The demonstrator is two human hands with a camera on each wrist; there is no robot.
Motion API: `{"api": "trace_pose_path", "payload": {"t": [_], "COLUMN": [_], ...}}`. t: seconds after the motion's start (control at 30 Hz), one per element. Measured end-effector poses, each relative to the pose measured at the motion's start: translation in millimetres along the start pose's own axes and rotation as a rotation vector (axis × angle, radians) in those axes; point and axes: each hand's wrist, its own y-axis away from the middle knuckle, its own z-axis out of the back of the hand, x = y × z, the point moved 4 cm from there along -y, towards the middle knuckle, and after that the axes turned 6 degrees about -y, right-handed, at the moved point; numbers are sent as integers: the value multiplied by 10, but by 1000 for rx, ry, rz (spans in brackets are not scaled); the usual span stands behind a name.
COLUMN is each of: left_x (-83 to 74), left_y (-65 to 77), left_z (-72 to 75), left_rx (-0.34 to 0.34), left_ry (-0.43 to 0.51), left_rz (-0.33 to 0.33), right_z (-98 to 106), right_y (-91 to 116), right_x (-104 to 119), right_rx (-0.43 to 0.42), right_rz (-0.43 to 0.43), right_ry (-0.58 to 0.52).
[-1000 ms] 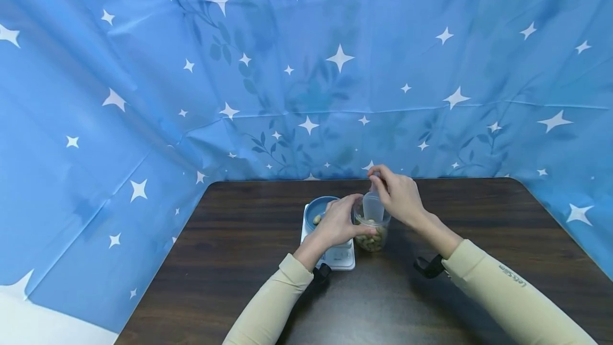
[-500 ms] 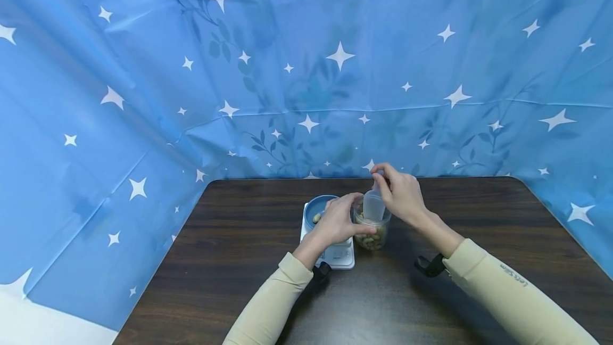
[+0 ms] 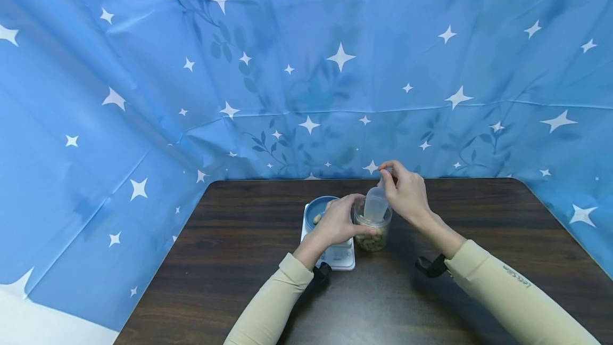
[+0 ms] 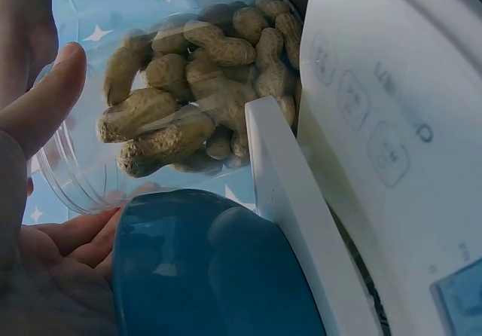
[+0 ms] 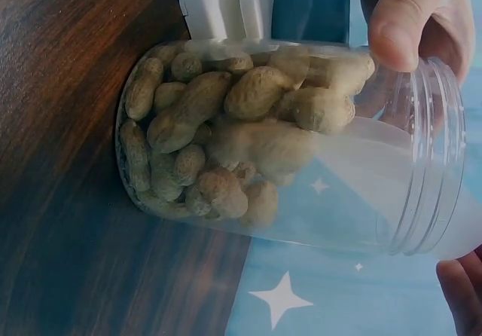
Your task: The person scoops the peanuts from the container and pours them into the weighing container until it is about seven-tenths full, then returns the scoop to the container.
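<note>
A clear plastic jar [image 5: 331,200] stands upright on the table, part filled with unshelled peanuts [image 5: 188,117]. My left hand [image 3: 337,221] holds it near the rim, thumb on the near side and fingers round the far side. In the head view, my right hand [image 3: 407,193] pinches the handle of a translucent white scoop [image 3: 375,205] above the jar. The scoop's cup leans inside the mouth, its lower end down at the peanuts. Just left of the jar, a blue bowl [image 4: 203,261] with a few peanuts sits on a white kitchen scale [image 4: 392,125], partly behind my left hand.
The dark wood-grain table [image 3: 230,260] spreads out on both sides of the scale and jar. A blue curtain [image 3: 306,79] with white stars hangs along its back edge and left side.
My right hand has shifted slightly right and up, and the scoop now tilts more, its handle leaning right. The left hand and jar have stayed in place.
</note>
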Motion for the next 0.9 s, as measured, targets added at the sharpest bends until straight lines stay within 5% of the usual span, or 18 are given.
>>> {"api": "trace_pose_path", "payload": {"t": [0.27,0.5,0.9], "left_x": [1,13,14], "left_y": [-3,-14,-26], "left_z": [-10,-12,0], "left_rx": [3,14,1], "left_ry": [0,-1,10], "left_rz": [6,14,-13], "right_z": [-52,-79,-129], "right_y": [16,79,137], "right_x": [77,119,34], "right_rx": [77,4,14], "right_rz": [21,39,-150], "right_ry": [20,47,25]}}
